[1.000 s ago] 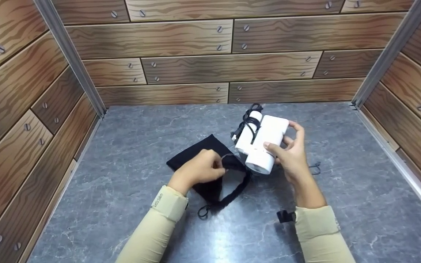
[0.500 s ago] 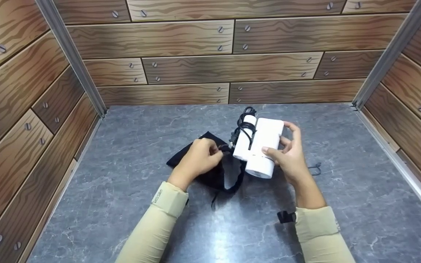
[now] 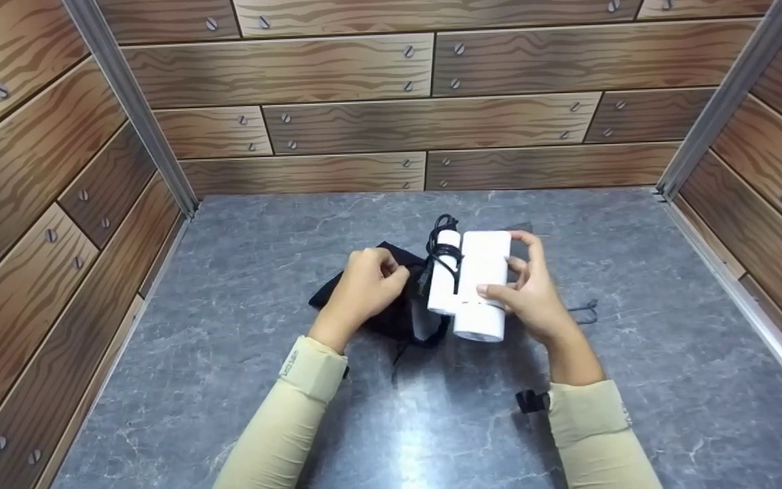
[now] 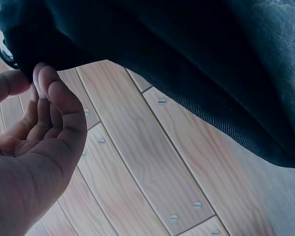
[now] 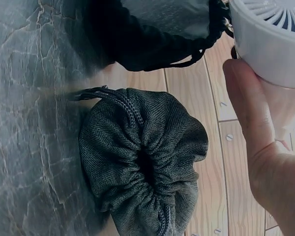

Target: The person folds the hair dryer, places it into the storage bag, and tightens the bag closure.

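My left hand (image 3: 370, 288) pinches the rim of a black drawstring pouch (image 3: 392, 322), whose mouth stands open toward the right. In the left wrist view, the thumb and fingertips meet on the dark cloth (image 4: 162, 59). With my right hand (image 3: 537, 305) I grip a white folding hair dryer (image 3: 485, 268), thumb on top and fingers along its right side. Its handle is folded alongside, wrapped in a black cord (image 3: 445, 252). The dryer is just right of the pouch's mouth. Vent slats show on its round end (image 5: 280, 12) in the right wrist view.
Below the right hand, a grey drawstring pouch (image 5: 142, 157) sits gathered shut on the grey marbled table (image 3: 228, 407). In the head view it is mostly hidden, with its cord (image 3: 584, 311) showing at right. Wood-patterned walls (image 3: 347, 122) enclose the back and sides.
The hair dryer has moved left and toward me, turning more upright in view, nearer the black pouch. My left hand has shifted slightly left and away from me, drawing up the pouch's rim.
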`<state>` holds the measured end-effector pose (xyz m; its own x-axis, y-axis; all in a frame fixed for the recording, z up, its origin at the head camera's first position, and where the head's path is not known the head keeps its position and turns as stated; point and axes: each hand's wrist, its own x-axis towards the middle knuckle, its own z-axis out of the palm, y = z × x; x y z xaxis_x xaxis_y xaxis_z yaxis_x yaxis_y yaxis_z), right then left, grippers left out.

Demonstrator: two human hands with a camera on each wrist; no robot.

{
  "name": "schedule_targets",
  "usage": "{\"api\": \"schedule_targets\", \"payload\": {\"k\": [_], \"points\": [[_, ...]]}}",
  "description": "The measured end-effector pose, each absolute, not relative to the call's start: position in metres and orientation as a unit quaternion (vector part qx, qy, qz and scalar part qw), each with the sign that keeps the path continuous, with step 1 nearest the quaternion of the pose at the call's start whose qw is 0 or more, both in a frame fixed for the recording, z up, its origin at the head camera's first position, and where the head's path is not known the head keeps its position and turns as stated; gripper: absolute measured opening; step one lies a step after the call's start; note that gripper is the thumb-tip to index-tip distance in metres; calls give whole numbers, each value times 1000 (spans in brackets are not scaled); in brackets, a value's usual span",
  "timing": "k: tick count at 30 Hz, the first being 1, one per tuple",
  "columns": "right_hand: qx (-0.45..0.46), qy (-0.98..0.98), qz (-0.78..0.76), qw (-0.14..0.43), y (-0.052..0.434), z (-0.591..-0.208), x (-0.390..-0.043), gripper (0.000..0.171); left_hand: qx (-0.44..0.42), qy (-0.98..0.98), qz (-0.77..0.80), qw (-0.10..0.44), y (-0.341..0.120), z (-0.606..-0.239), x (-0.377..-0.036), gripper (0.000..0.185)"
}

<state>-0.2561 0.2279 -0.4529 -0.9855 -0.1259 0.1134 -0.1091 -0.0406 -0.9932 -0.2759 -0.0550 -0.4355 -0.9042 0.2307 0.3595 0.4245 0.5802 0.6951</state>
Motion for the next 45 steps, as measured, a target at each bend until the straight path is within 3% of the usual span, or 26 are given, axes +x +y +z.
{"api": "schedule_targets", "payload": {"k": [10, 24, 31, 39, 45], "points": [[-73, 697, -713, 6, 219, -459, -260, 97, -196, -875, -430, 106, -53, -439, -275, 17], [-39, 702, -710, -49, 202, -464, -262, 102, -216, -873, -427, 93, -47, -443, -274, 11], [-23, 704, -707, -62, 194, -464, -261, 104, -217, -865, -439, 112, -45, -445, -275, 12], [-19, 707, -693, -140, 183, -466, -261, 103, -221, -859, -448, 116, -41, -444, -273, 12], [-9, 700, -695, -163, 176, -471, -261, 101, -232, -857, -446, 111, -37, -442, -271, 9]]}}
